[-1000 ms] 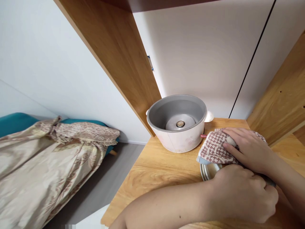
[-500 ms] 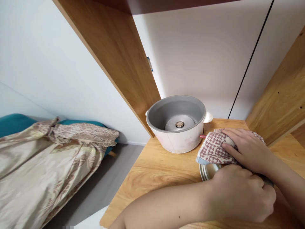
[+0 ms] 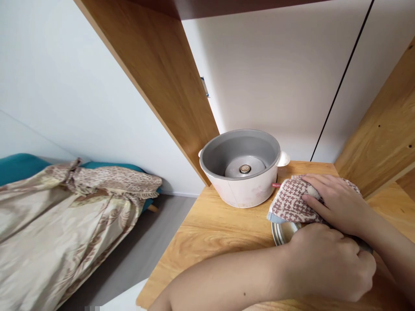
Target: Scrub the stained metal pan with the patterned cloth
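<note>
Cloth (image 3: 288, 203), brown on cream, blue-edged; right hand (image 3: 340, 203) laid over it, left hand (image 3: 333, 261) curled, grip unclear.

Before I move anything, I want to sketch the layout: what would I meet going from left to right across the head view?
Draped cover → cooker → towel → wood panel.

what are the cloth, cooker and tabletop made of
Cloth: matte fabric, likely cotton, as its red tag seems to read.
Cooker: smooth pale shell, plastic or painted metal; dull grey, metallic-looking inside.
Tabletop: wood or wood-look laminate, satin, with swirling grain.
</note>
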{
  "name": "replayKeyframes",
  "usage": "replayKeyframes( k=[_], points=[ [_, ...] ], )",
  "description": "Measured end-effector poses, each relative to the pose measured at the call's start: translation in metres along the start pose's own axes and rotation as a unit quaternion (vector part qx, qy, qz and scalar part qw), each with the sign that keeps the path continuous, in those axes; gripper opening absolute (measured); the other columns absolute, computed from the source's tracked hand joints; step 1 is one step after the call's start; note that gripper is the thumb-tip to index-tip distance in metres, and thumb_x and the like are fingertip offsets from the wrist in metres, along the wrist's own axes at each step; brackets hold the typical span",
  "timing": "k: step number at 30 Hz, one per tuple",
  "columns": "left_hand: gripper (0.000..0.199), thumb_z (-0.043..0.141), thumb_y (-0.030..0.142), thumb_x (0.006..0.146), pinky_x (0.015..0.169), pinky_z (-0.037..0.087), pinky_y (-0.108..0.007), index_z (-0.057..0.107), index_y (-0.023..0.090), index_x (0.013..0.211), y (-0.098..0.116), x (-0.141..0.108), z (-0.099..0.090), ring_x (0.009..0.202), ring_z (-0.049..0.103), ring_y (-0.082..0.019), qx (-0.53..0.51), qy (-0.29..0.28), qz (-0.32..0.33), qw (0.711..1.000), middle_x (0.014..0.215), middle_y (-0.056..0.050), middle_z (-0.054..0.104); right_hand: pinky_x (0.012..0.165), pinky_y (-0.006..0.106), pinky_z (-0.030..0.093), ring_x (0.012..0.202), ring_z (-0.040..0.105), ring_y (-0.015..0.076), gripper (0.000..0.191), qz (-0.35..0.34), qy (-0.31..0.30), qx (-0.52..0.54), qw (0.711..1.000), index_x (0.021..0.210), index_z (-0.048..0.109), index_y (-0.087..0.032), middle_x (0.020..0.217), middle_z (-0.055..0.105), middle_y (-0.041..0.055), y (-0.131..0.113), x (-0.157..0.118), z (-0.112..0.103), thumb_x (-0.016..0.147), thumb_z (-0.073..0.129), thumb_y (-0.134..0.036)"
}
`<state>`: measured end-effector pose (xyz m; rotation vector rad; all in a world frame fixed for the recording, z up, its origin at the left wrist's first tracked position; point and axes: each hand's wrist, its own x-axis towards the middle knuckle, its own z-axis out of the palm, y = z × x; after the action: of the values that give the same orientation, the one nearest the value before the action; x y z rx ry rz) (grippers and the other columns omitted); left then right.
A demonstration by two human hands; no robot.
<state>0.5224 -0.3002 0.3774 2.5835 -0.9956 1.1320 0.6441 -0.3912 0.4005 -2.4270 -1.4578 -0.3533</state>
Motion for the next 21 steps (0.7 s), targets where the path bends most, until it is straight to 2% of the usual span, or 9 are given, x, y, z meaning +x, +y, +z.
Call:
replayKeyframes(
  k=[3, 8, 12, 15, 21],
  points=[
    [0.023, 0.066, 0.022, 0.078, 0.039, 0.027, -0.03, 0.048, 0.022, 0.062, -0.0001, -0.0005, -0.0003, 0.047, 0.051, -0.012, -0.001, -0.011, -0.007, 1.0, 0.054, 0.003, 0.048, 0.105, 0.058, 0.052, 0.127, 0.065, 0.0341, 0.05, 0.0, 0.001, -0.001, 1.0, 0.14, 0.063, -0.022, 0.14, 0.07, 0.0108, 0.0, -0.0003, 0.0003, 0.106, 0.042, -0.052],
    [0.023, 0.065, 0.021, 0.078, 0.04, 0.027, -0.029, 0.047, 0.022, 0.062, 0.0002, -0.0004, -0.0011, 0.047, 0.05, -0.012, 0.003, 0.016, -0.001, 1.0, 0.054, 0.003, 0.047, 0.105, 0.056, 0.051, 0.128, 0.064, 0.034, 0.05, 0.0, 0.0, -0.004, 1.0, 0.14, 0.063, -0.023, 0.141, 0.07, 0.0105, 0.0, -0.0001, 0.0002, 0.106, 0.042, -0.052],
    [0.025, 0.065, 0.02, 0.082, 0.041, 0.028, -0.03, 0.048, 0.022, 0.063, -0.0003, 0.0016, -0.0045, 0.049, 0.054, -0.013, -0.006, -0.041, -0.006, 0.999, 0.055, 0.002, 0.05, 0.104, 0.057, 0.051, 0.127, 0.064, 0.0341, 0.05, 0.002, -0.004, -0.001, 1.0, 0.14, 0.063, -0.022, 0.141, 0.07, 0.0104, 0.0002, 0.0004, 0.0002, 0.107, 0.041, -0.053],
    [0.026, 0.064, 0.021, 0.084, 0.041, 0.025, -0.031, 0.048, 0.022, 0.063, -0.0004, 0.0026, -0.0068, 0.05, 0.055, -0.013, -0.013, -0.062, -0.004, 0.998, 0.055, 0.002, 0.052, 0.104, 0.058, 0.052, 0.127, 0.065, 0.0346, 0.05, 0.004, -0.003, 0.0, 1.0, 0.14, 0.064, -0.023, 0.141, 0.07, 0.0102, 0.0007, 0.0003, 0.0004, 0.106, 0.042, -0.053],
    [0.027, 0.066, 0.021, 0.083, 0.041, 0.026, -0.031, 0.048, 0.022, 0.063, 0.0, 0.0012, -0.0059, 0.05, 0.054, -0.013, -0.003, -0.036, -0.008, 0.999, 0.055, 0.002, 0.052, 0.103, 0.06, 0.052, 0.127, 0.065, 0.0353, 0.052, 0.007, -0.007, -0.001, 1.0, 0.142, 0.063, -0.022, 0.142, 0.07, 0.0106, 0.0012, -0.0001, 0.0008, 0.106, 0.042, -0.052]
  ],
)
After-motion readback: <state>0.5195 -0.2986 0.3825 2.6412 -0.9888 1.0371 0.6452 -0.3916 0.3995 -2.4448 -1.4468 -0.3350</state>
